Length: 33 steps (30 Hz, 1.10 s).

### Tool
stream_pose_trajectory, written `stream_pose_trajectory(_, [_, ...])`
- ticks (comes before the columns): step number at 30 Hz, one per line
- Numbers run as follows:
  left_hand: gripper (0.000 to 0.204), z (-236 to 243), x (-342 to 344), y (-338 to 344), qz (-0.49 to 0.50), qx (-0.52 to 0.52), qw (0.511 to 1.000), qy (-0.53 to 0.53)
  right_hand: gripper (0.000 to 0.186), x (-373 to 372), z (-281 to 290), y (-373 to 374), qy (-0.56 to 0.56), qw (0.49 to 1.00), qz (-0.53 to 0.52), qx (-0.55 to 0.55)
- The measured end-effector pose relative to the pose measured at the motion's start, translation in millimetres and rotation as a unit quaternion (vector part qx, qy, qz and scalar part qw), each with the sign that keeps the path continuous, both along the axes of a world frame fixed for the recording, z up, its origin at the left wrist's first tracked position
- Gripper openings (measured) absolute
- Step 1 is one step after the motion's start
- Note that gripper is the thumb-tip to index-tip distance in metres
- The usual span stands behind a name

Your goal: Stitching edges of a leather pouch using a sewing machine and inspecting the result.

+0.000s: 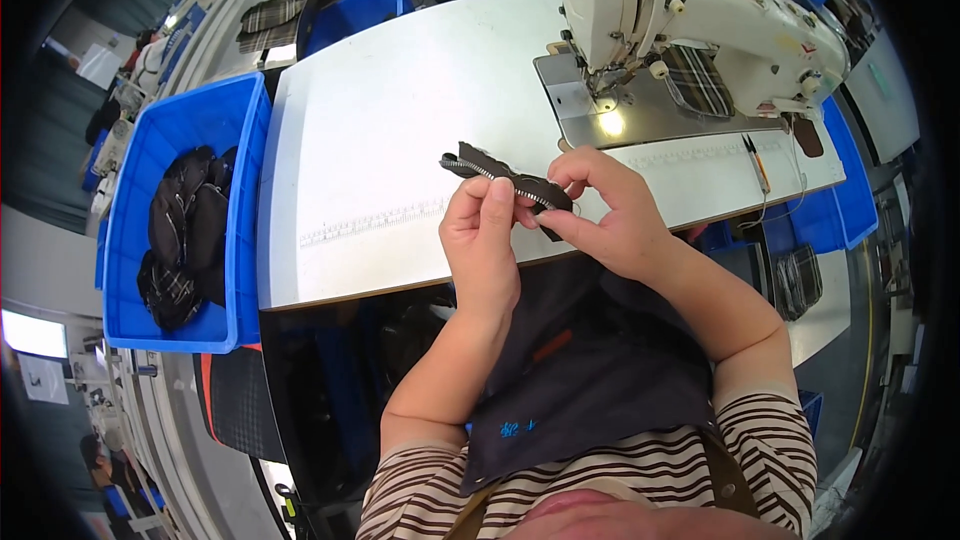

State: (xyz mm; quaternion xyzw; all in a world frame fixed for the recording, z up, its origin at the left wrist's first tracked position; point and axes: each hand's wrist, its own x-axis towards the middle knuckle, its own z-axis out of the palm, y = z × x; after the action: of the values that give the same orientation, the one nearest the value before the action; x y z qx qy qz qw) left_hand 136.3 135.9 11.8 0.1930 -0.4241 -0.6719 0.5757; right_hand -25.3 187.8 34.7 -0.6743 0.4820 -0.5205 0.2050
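A short dark zipper (475,162) with pale metal teeth is held above the near edge of the white sewing table (390,90). My left hand (484,235) pinches its middle between thumb and fingers. At its right end, my right hand (622,218) is closed on the zipper with thumb and forefinger. The fingertips partly hide the zipper's right part. A loose dark end points up and left past my left hand.
A sewing machine (690,25) with its lamp lit stands at the back right, plaid fabric (697,80) beside its arm. A small pointed tool (757,165) lies near the right edge. At left, a blue bin (240,240) holds dark fabric pieces (185,220). A printed ruler (375,222) runs along the front.
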Motion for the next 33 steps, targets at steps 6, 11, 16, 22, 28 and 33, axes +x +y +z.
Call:
stream_pose_trajectory(6, [0.020, 20.2, -14.1, -42.2, -0.013, -0.028, 0.998, -0.047, 0.018, -12.1, 5.1, -39.5, 0.028, 0.999, -0.035, 0.015])
stream_pose_trajectory(11, [0.020, 25.1, -34.9, -117.1, -0.029, 0.006, 0.990, -0.139, 0.019, -36.5, -13.6, -98.1, 0.000, 0.991, -0.053, 0.122])
stream_pose_trajectory(16, [0.018, 8.9, -64.9, -158.6, -0.034, 0.037, 0.980, -0.192, 0.021, -60.8, -45.9, -133.8, 0.046, 0.986, -0.072, 0.140])
stream_pose_trajectory(22, [0.021, -9.1, -69.8, -155.3, -0.040, -0.062, 0.972, -0.225, 0.019, -69.2, -57.1, -135.1, 0.021, 0.985, -0.030, 0.169])
stream_pose_trajectory(28, [0.019, -30.4, -68.6, -155.3, 0.009, -0.211, 0.909, -0.358, 0.011, -72.3, -67.1, -138.1, 0.119, 0.990, -0.008, 0.079])
stream_pose_trajectory(33, [0.012, -27.1, -67.8, -146.6, 0.001, -0.223, 0.894, -0.388, 0.011, -73.6, -64.9, -136.3, 0.170, 0.985, -0.018, 0.032])
